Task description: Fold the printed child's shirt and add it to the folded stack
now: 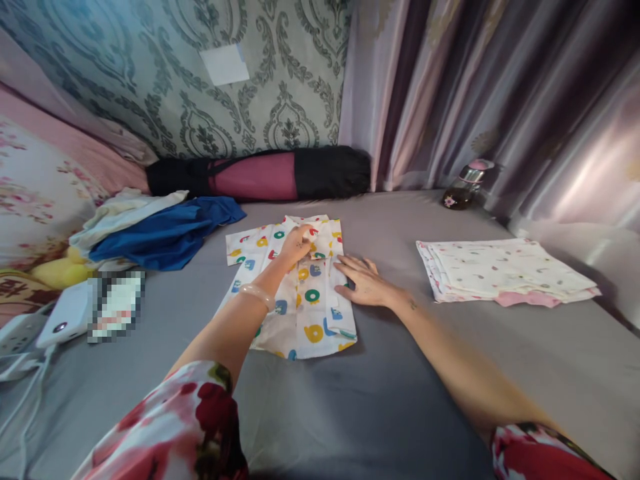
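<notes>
A small white shirt (pixel 300 317) printed with colourful letters and figures lies spread on the grey sheet. Its left sleeve stretches out flat, while the right side is folded inward. My left hand (pixel 297 247), with a bangle on the wrist, is on the upper part of the shirt, its fingers curled in and closed on the cloth. The fingertips are partly hidden. At the shirt's right edge, my right hand (pixel 367 283) rests with its fingers stretched out and apart, touching the folded side.
A stack of folded printed cloths (pixel 505 270) lies at right. Behind stand a glass bottle (pixel 465 187) and a long black and maroon bag (pixel 255 177). Blue clothing (pixel 165 233) is heaped at left, near a white device (pixel 70 313) with cables and a blurred flat item (pixel 117 303).
</notes>
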`<state>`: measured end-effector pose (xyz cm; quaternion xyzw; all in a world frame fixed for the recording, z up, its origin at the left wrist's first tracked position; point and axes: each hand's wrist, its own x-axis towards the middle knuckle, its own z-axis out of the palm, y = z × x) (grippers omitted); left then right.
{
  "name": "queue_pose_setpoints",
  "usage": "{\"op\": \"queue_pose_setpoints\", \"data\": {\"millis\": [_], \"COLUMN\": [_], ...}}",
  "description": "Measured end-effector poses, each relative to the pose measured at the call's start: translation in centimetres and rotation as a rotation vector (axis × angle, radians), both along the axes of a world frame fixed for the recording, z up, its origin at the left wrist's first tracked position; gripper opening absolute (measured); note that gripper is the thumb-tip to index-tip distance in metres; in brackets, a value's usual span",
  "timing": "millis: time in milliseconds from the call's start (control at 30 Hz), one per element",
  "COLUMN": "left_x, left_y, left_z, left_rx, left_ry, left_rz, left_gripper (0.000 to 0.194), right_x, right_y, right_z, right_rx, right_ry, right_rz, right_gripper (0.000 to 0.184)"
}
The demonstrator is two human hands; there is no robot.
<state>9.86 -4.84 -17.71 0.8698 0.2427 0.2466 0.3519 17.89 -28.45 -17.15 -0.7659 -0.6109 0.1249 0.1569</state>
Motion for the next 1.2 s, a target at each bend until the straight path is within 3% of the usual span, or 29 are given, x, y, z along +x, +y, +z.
{"op": "queue_pose_setpoints", "data": {"millis": [133, 300, 467, 600, 733, 800, 867, 933, 1000, 1100, 1200], "left_x": [0.1, -0.1, -0.3, -0.2, -0.1, -0.1, -0.2, -0.2, -0.2, -0.3, -0.3], "left_y": [0.2, 0.2, 0.3, 0.5, 0.5, 0.4, 0.4, 0.5, 0.5, 0.5, 0.3], "left_z": [-1.9, -3.7, -3.7, -3.6, -3.5, -3.5, -3.4, -3.4, -3.3, -3.1, -2.8], "left_rx": [0.156, 0.195, 0.204, 0.168, 0.120, 0.091, 0.067, 0.071, 0.110, 0.172, 0.165], "left_ry": [0.022, -0.089, -0.129, -0.117, -0.141, -0.150, -0.152, -0.157, -0.158, -0.141, -0.118], "left_rz": [0.008, 0.024, -0.014, 0.005, 0.014, 0.008, 0.009, 0.019, 0.026, 0.043, 0.056], "left_gripper": [0.026, 0.028, 0.025, 0.025, 0.028, 0.029, 0.029, 0.029, 0.029, 0.031, 0.032], "right_x": [0.2, 0.2, -1.0, -3.0, -4.2, -3.9, -3.0, -1.9, -0.7, 0.7, 1.4], "right_y": [0.0, -0.2, -0.5, -1.1, -1.9, -1.8, -1.0, 0.5, 2.7, 6.4, 9.3], "right_z": [-0.2, -0.1, 1.2, 2.6, 4.2, 4.9, 5.3, 5.2, 4.5, 2.6, 0.7], "right_rx": [0.001, 0.006, -0.026, -0.144, -0.279, -0.292, -0.248, -0.161, -0.063, 0.043, -0.002], "right_ry": [-0.005, -0.011, -0.008, 0.102, 0.175, 0.192, 0.204, 0.189, 0.139, 0.016, -0.062], "right_rz": [0.005, 0.007, 0.057, 0.190, 0.272, 0.310, 0.332, 0.300, 0.196, -0.084, -0.208], "right_gripper": [0.065, 0.064, 0.066, 0.087, 0.098, 0.094, 0.076, 0.053, 0.043, 0.045, 0.048]}}
